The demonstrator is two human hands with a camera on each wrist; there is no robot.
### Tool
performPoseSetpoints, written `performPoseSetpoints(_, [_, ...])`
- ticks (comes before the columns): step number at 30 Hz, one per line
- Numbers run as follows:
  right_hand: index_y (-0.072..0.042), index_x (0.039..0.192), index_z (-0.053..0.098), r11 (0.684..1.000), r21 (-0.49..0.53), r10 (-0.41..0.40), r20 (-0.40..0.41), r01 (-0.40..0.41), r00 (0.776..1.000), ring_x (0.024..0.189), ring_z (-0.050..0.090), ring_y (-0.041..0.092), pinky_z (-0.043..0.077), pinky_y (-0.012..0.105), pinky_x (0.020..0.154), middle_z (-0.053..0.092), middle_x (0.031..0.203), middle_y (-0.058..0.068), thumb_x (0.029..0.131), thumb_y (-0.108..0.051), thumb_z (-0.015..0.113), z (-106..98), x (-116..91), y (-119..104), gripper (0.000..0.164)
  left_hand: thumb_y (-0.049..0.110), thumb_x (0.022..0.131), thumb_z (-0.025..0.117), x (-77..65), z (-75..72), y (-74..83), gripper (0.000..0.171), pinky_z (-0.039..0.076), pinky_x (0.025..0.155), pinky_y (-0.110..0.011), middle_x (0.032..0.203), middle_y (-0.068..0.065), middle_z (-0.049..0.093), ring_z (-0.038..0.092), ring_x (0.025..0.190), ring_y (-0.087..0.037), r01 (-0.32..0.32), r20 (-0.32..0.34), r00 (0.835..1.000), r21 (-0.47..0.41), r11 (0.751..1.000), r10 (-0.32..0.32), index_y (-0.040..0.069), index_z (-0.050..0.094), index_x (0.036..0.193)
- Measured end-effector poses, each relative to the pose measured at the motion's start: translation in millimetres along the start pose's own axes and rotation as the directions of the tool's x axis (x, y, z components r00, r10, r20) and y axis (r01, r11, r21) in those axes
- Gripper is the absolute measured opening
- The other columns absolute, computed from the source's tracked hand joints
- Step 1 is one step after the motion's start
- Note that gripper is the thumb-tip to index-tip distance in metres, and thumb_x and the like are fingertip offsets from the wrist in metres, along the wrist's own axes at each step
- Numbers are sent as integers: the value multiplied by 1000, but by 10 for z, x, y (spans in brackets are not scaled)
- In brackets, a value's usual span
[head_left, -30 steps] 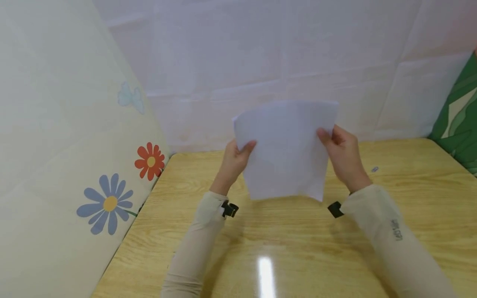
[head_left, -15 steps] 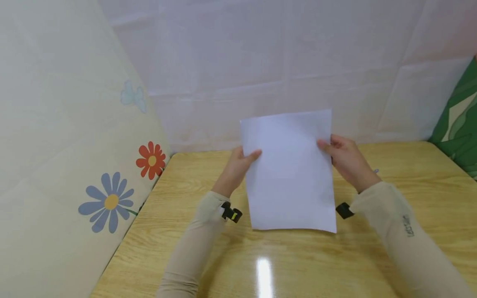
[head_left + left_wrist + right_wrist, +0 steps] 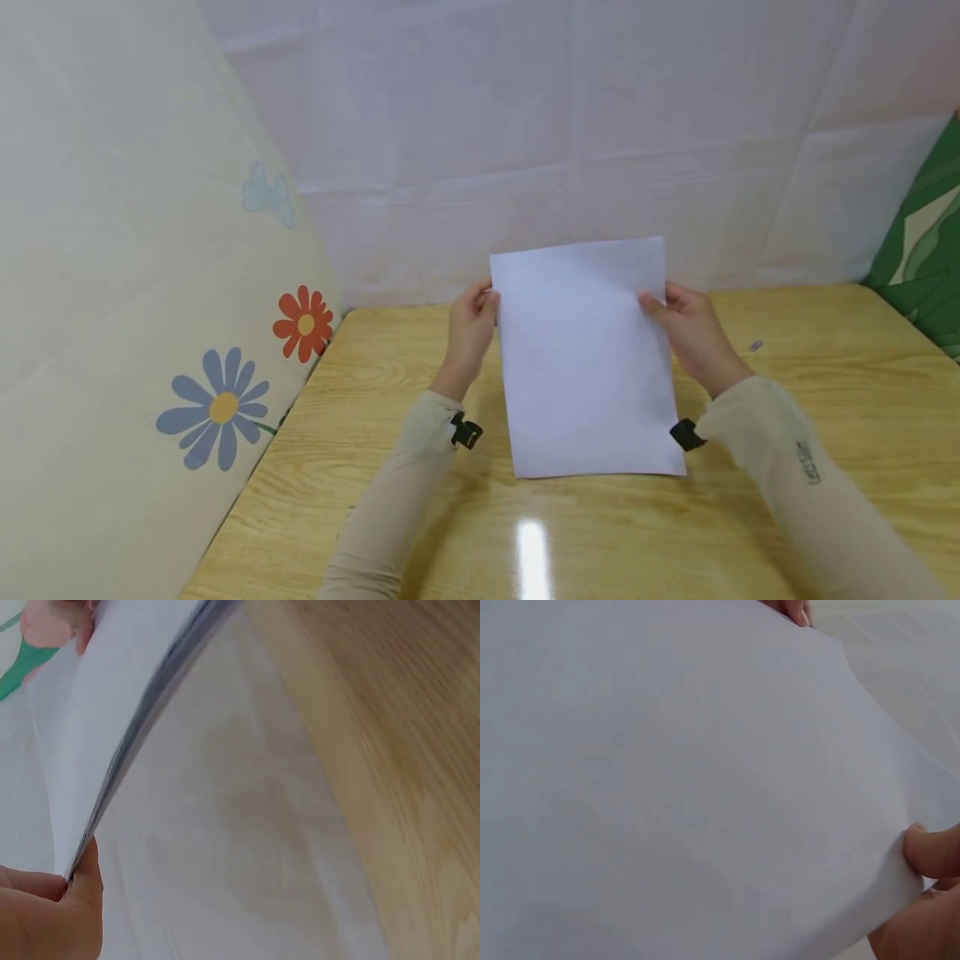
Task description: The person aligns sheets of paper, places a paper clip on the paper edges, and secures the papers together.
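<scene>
A stack of white paper point(image 3: 585, 358) is held up, tilted, over the table's middle; its layered edge shows in the left wrist view point(image 3: 124, 750). My left hand point(image 3: 471, 333) pinches the left edge, thumb and fingers meeting at the rim of the sheets. On the opposite side my right hand point(image 3: 697, 337) grips the right edge, its thumb lying on the front face and the fingers behind. In the right wrist view the paper point(image 3: 690, 772) fills most of the picture and bends near the right thumb point(image 3: 934, 851).
A small paper clip point(image 3: 756, 345) lies on the wooden table point(image 3: 825, 433) to the right. White cloth point(image 3: 465, 108) hangs behind the table. A cream panel point(image 3: 112, 250) with printed flowers stands on the left, and green leaf print point(image 3: 922, 242) shows at the right.
The paper has come down and its lower edge has swung toward me, so it looks flatter and longer. My left thumb has slid from the front face to the left edge.
</scene>
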State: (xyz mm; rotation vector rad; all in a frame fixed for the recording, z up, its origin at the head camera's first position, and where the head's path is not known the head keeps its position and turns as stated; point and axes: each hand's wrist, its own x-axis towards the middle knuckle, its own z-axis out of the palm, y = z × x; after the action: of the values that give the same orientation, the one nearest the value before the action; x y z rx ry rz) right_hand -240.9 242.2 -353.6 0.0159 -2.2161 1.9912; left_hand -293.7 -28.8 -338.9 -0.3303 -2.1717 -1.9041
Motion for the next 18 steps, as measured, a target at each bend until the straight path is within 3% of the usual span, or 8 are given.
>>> performPoseSetpoints(3, [3, 143, 39, 1000, -2, 7, 8, -7, 1000, 95, 57, 1, 50, 16, 77, 58, 101, -18, 96, -37, 55, 2, -5, 17, 64, -5, 95, 54, 34, -46, 23, 29, 49, 63, -17, 95, -26, 67, 56, 69, -7, -150, -25, 988, 49, 987, 152, -7, 59, 123])
performPoseSetpoints(6, [2, 144, 38, 1000, -8, 16, 20, -16, 1000, 95, 57, 1, 50, 17, 77, 59, 102, -17, 96, -38, 55, -2, -12, 23, 65, -6, 93, 55, 69, -85, 39, 35, 48, 59, -17, 88, -25, 67, 55, 64, -9, -251, -22, 967, 96, 963, 254, -3, 58, 127])
performPoseSetpoints(9, [0, 145, 37, 999, -26, 22, 34, -21, 999, 96, 57, 2, 51, 18, 78, 59, 111, -8, 96, -40, 53, -5, -26, 27, 65, -5, 92, 58, 81, -109, 48, 36, 49, 58, -19, 87, -22, 68, 57, 62, -15, -293, -25, 954, 141, 946, 300, 2, 61, 126])
performPoseSetpoints(13, [-2, 146, 37, 998, -57, 24, 54, -21, 998, 97, 58, 4, 52, 20, 78, 56, 123, 5, 96, -42, 52, -7, -41, 39, 65, -3, 91, 61, 82, -115, 42, 26, 52, 61, -20, 92, -21, 70, 64, 68, -25, -310, -59, 944, 166, 936, 323, 0, 66, 116])
performPoseSetpoints(18, [-2, 145, 38, 998, -63, 21, 61, -17, 998, 95, 59, 2, 52, 20, 77, 59, 116, -2, 97, -41, 52, -7, -43, 52, 64, -2, 91, 62, 96, -109, 22, 18, 50, 60, -18, 90, -20, 71, 65, 70, -29, -341, -101, 928, 166, 925, 360, -3, 69, 108])
